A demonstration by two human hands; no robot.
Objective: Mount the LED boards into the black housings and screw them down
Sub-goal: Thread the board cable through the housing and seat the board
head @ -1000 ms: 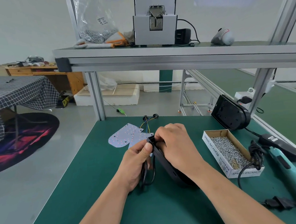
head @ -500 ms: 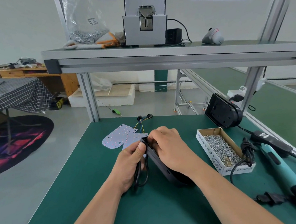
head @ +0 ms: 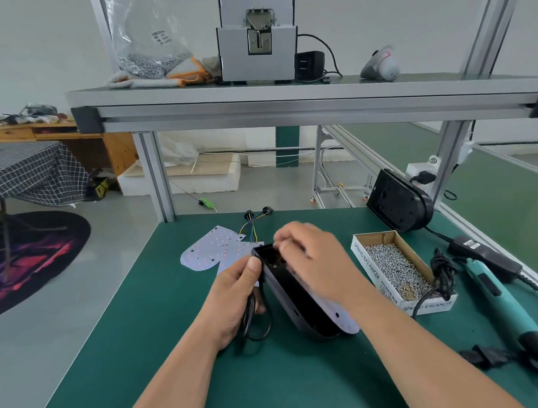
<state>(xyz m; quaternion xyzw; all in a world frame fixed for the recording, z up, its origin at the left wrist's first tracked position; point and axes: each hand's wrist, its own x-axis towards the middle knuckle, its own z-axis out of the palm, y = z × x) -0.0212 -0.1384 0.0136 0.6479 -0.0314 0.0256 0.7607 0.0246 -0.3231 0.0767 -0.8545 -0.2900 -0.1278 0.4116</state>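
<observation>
A black oval plastic housing is held tilted on its edge near the middle of the green bench, and a white LED board is seen partly inside it at its six o'clock end. The rim at ten o'clock is gripped by the left hand, with a black cable loop caught under the same fingers. The right hand is curled over the twelve o'clock end. Blur hides whether anything is pinched, so that cannot be told. Spare white LED boards lie at eleven o'clock and an open cardboard box of screws at three o'clock. If the board is pressed home while the housing is tilted, it could be seated crooked or any wiring trapped beneath it, and the screw holes would then be missed.
</observation>
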